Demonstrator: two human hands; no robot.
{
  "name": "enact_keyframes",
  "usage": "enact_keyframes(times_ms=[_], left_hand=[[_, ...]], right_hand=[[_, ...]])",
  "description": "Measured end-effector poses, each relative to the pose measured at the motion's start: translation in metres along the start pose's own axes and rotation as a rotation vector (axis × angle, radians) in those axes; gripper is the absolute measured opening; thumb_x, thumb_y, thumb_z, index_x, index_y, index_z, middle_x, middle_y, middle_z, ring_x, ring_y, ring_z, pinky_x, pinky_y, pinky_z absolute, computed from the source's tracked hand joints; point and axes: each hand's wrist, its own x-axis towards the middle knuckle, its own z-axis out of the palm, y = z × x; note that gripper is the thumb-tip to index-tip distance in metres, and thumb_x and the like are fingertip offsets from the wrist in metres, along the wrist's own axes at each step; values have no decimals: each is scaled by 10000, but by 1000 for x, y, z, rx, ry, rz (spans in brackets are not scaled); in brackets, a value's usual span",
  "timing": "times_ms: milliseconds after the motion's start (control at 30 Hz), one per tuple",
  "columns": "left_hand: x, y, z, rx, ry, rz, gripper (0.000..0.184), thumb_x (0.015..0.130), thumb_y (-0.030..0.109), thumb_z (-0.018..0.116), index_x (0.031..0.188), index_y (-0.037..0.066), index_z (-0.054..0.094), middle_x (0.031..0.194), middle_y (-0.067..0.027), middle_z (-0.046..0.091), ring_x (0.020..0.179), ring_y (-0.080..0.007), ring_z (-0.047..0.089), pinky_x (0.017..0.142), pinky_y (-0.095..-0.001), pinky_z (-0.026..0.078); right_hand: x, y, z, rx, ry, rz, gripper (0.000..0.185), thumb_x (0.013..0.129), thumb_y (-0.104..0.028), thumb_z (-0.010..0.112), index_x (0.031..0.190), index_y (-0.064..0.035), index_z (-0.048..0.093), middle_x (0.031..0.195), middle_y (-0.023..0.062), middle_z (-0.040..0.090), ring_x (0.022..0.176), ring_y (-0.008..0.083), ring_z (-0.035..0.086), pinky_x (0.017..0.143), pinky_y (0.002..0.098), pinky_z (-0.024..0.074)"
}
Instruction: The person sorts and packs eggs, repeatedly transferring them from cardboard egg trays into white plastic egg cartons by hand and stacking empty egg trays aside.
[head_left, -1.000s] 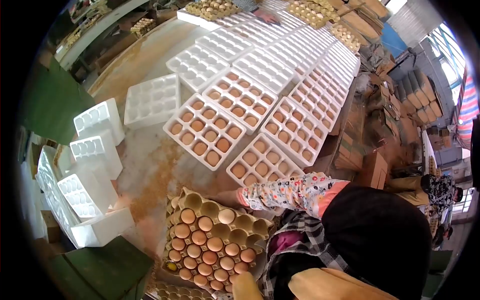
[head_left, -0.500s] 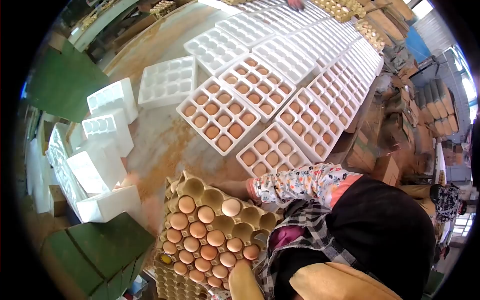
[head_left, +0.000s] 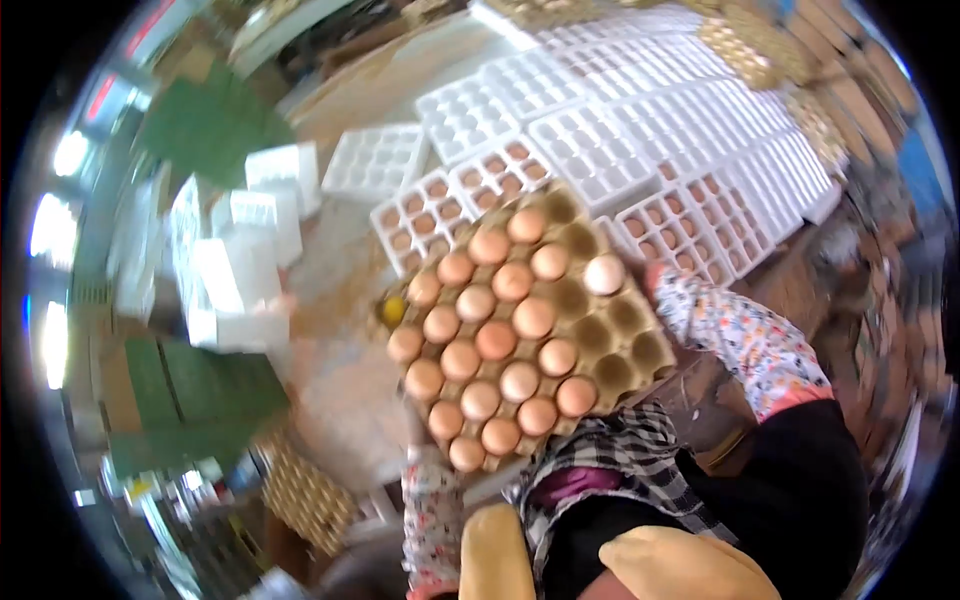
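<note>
Head view: hands (head_left: 655, 280) (head_left: 417, 430), partly hidden, hold the egg tray (head_left: 613, 372).

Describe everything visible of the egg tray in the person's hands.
The egg tray is grey-brown with rows of moulded cups, apparently pulp. Brown eggs fill most of it; toward the right edge several cups are empty around one paler egg. Something yellow shows at its left corner. The left hand and right hand hold it at opposite sides, fingers mostly hidden. It sits turned askew, seemingly raised, partly hiding white trays. Its underside is unseen.
</note>
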Motion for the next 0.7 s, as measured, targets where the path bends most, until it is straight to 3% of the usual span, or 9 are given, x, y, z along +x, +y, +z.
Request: enact_keyframes(times_ms=[167,300,400,433,467,533,600,633,700], left_hand=[[17,-43,93,-241,32,-44,388,948,243,528,1266,25,489,1171,-56,587,1051,-192,567,890,-359,497],[16,-48,97,-258,94,-149,315,944,218,530,1189,23,556,1093,-77,620,943,-178,602,795,-305,516],[16,-43,45,442,339,64,222,932,181,555,1069,16,611,947,-34,634,801,-136,580,703,-270,488],[-4,-17,74,301,445,195,170,913,142,586,1026,19,613,903,-14,619,745,-118,552,661,-247,467],[-16,4,80,378,446,274,193,902,120,596,1049,-4,603,942,-37,625,773,-119,558,687,-244,472],[-25,23,91,699,260,492,276,875,95,617,1132,-1,592,1019,-50,627,884,-146,584,799,-280,486],[-20,49,131,1121,-35,405,341,827,94,647,1156,28,592,1099,-90,611,914,-202,604,838,-317,482],[-5,38,121,1337,-167,509,385,765,111,683,1138,59,601,1119,-135,585,948,-276,603,851,-353,476],[13,46,130,1535,-201,347,383,730,121,692,1095,43,606,1049,-166,581,945,-332,589,849,-368,473]], right_hand=[[9,-14,-97,-24,9,116,465,983,-352,411,1328,-44,468,1273,60,531,1136,155,495,968,312,403],[20,-5,-129,-36,-36,188,461,979,-342,423,1326,-41,469,1268,65,533,1134,158,497,966,311,405],[23,-8,-141,-95,-45,182,459,977,-335,432,1325,-39,470,1264,68,535,1133,160,498,964,311,406],[23,-15,-148,-146,-13,152,458,976,-333,434,1325,-38,470,1263,69,535,1132,161,498,964,311,407],[24,-22,-158,-202,38,93,457,975,-330,437,1324,-37,471,1262,70,536,1132,162,498,963,311,407],[27,-50,-176,-497,187,-278,418,954,-264,508,1290,-15,502,1207,80,566,1084,161,532,943,290,424],[-20,-100,-77,-577,95,-439,354,916,-215,575,1185,15,573,1032,37,624,932,116,573,836,255,466],[-20,-100,-55,-727,-81,-487,356,901,-218,588,1191,-11,580,1059,67,631,939,125,580,821,274,479],[-18,-94,1,-1010,-432,-636,398,858,-206,622,1225,-65,559,1085,123,622,909,203,616,820,329,492]])
